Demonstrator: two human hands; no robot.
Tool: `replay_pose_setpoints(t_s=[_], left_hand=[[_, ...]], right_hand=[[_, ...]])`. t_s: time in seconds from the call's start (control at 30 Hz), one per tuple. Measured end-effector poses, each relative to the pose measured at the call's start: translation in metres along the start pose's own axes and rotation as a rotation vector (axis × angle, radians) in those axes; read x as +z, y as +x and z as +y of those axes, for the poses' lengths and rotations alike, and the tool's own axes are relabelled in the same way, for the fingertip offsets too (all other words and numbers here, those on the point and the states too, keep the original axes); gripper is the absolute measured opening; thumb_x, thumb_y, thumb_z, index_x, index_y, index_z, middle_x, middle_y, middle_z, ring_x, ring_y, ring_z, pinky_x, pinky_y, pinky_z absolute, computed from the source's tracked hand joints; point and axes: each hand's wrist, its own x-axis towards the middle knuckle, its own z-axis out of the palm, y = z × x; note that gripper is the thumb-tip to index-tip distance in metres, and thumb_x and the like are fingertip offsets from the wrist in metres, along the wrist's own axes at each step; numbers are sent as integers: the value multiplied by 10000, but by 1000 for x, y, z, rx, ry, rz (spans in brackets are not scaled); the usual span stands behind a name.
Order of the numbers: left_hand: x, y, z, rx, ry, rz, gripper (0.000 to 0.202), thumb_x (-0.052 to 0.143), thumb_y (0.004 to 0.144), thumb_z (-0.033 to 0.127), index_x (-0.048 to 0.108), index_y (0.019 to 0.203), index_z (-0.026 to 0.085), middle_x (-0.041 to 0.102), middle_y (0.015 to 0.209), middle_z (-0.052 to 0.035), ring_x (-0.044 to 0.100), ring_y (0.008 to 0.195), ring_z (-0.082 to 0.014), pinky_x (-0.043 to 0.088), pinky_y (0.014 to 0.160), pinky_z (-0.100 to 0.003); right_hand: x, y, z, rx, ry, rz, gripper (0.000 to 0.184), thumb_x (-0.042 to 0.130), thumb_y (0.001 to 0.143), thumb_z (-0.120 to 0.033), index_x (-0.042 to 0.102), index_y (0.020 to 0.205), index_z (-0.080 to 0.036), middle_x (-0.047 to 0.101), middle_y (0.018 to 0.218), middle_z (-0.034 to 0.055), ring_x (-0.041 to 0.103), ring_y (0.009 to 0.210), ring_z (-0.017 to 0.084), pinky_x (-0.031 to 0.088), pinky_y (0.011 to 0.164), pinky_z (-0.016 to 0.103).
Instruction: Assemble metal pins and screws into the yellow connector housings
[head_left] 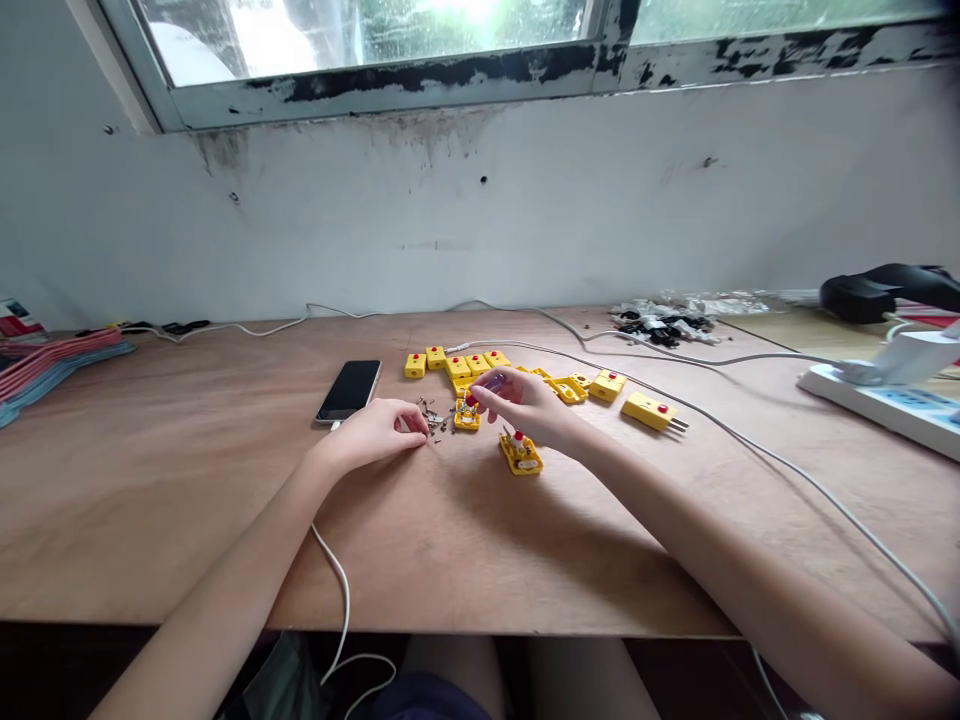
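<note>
My left hand [379, 432] rests on the wooden table [187, 500] with its fingertips pinched beside a small pile of tiny screws [433, 414]. What the pinch holds is too small to see. My right hand [525, 404] hovers just right of it, fingers closed around a small purple-handled tool [493, 382]. Under the tool lies an opened yellow connector [466, 415]. A second opened yellow connector [520, 453] with a red dot lies in front of my right wrist.
A row of closed yellow connectors [454, 362] sits behind my hands, others [651, 411] to the right. A phone [349, 391] lies left, its white cable [341, 590] running off the front edge. A power strip [885, 400], black bits [660, 325] and stacked folders [45, 365] lie around.
</note>
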Motion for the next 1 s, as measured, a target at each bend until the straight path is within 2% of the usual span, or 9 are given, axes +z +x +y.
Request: replay_pose_setpoints(t_s=[0.2,0.4,0.6,0.87,1.0], left_hand=[[1,1,-1,0,-5,8,232,524,735,346,673,858,218,706,922,-20,626,842,-205,459,694,-262],[2,2,-3,12,4,22,220,513,744,354,669,825,221,704,902,-16,626,832,-202,452,684,-262],[3,1,-1,7,-9,30,225,526,737,368,666,826,215,700,892,-25,623,818,-206,454,674,-267],[9,5,-1,41,19,60,269,535,751,440,672,821,220,677,788,-14,596,705,-189,431,603,-263],[11,8,-4,67,38,71,262,546,753,453,668,812,229,675,799,-6,578,687,-180,417,586,-257]], right_hand=[[-1,2,4,-7,9,6,324,558,804,-509,576,854,-190,629,751,34,595,639,136,384,343,155],[-2,4,8,-63,29,44,300,587,796,-478,583,832,-180,633,740,24,588,609,113,430,456,188],[-1,1,5,-38,24,22,283,558,818,-472,575,848,-191,640,788,34,599,638,127,398,400,174],[-5,3,3,-108,77,46,276,568,816,-455,581,817,-179,639,747,24,596,636,122,488,576,241],[-5,3,3,-95,78,56,289,567,814,-465,578,825,-176,641,760,32,587,644,126,476,570,243]])
